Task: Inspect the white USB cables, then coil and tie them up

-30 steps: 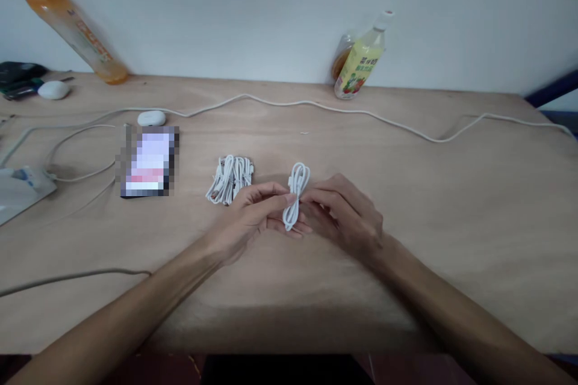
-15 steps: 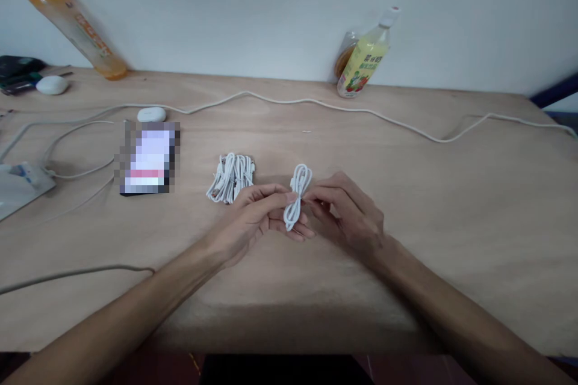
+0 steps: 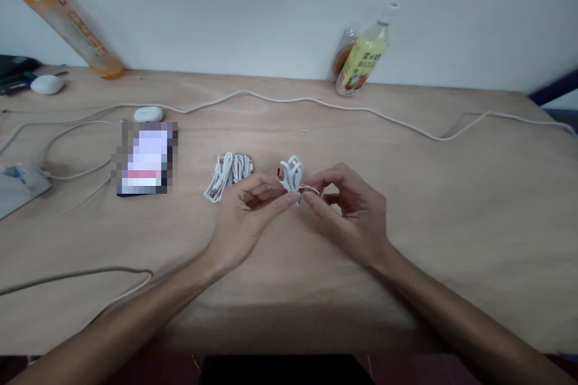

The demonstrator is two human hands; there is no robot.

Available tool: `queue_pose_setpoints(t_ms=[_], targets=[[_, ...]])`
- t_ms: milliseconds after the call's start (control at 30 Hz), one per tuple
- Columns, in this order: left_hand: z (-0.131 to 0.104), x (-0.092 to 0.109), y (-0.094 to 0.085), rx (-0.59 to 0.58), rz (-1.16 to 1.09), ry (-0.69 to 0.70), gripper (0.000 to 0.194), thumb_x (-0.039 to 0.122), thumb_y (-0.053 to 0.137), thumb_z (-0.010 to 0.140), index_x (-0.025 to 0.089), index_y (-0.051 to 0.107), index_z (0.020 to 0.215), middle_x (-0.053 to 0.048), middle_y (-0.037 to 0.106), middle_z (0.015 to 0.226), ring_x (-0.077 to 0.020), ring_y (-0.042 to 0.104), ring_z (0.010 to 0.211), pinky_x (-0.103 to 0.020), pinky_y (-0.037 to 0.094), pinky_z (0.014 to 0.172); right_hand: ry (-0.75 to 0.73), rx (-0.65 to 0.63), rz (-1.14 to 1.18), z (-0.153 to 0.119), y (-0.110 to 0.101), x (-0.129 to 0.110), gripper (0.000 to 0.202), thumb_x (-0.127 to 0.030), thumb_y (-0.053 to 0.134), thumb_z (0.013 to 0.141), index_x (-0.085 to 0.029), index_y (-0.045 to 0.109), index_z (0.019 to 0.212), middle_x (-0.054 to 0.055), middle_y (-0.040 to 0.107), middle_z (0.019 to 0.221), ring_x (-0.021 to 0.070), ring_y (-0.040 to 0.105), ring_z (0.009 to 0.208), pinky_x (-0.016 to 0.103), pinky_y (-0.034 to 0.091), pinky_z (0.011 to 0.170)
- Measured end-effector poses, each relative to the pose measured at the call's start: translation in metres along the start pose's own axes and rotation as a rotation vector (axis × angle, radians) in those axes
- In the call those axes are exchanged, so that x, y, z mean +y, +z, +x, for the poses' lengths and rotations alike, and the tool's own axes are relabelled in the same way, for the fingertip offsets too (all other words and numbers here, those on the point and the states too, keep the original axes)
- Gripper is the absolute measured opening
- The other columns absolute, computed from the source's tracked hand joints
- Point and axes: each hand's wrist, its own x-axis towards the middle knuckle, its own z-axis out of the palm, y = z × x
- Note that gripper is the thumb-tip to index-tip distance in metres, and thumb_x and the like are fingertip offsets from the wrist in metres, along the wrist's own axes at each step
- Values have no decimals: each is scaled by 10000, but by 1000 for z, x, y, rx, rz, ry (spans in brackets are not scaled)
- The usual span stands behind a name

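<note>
A coiled white USB cable (image 3: 292, 172) is pinched between the thumb and fingers of my left hand (image 3: 253, 207), its loops standing up and an orange-lined plug facing left. From the middle of the coil a thin white twist tie (image 3: 310, 187) sticks out to the right. My right hand (image 3: 350, 207) has its thumb and fingertips closed on that tie, close beside the coil. Left of the held cable, partly behind my left hand, a pile of bundled white cables (image 3: 229, 173) lies on the wooden table (image 3: 406, 192).
A phone (image 3: 147, 159) with a blurred screen and a white earbud case (image 3: 149, 114) lie to the left. One long white cord (image 3: 325, 101) runs across the table. By the wall stand an orange drink bottle (image 3: 67, 27) and a yellow drink bottle (image 3: 365, 57).
The cable coil has been tilted, so its loops now point up and its plug shows. My right hand has turned, and a loose end of the tie has come into view.
</note>
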Motion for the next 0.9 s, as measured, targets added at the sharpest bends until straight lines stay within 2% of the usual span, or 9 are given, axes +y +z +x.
queue_pose_setpoints(t_ms=[400,500,800,900], targets=[[0,1,0,-15,29,-14,201,273,939,798,220,749,762,2,777,774,-169,708,765,-297,590,803,-79,-5,-121,0,-1,3,103,-147,753,975,-244,778,951,20,717,889,148,678,762,213,538,508],[0,0,0,3,69,-7,231,300,950,791,216,738,750,3,754,748,-169,687,745,-295,579,768,-74,-3,-146,0,-1,4,92,-160,750,979,-245,779,957,24,722,894,155,682,767,218,545,508],[0,-1,1,-24,32,-5,193,267,897,852,210,738,758,5,767,772,-161,709,781,-287,596,839,-53,-24,-152,0,-1,3,90,-170,720,1003,-239,744,950,15,705,895,141,668,760,211,552,528],[-1,1,1,-22,39,-28,201,304,913,850,206,754,777,-7,783,798,-176,725,808,-302,603,854,-15,-44,-131,0,-1,4,73,-187,712,1010,-237,733,962,18,692,907,141,655,753,213,542,517]])
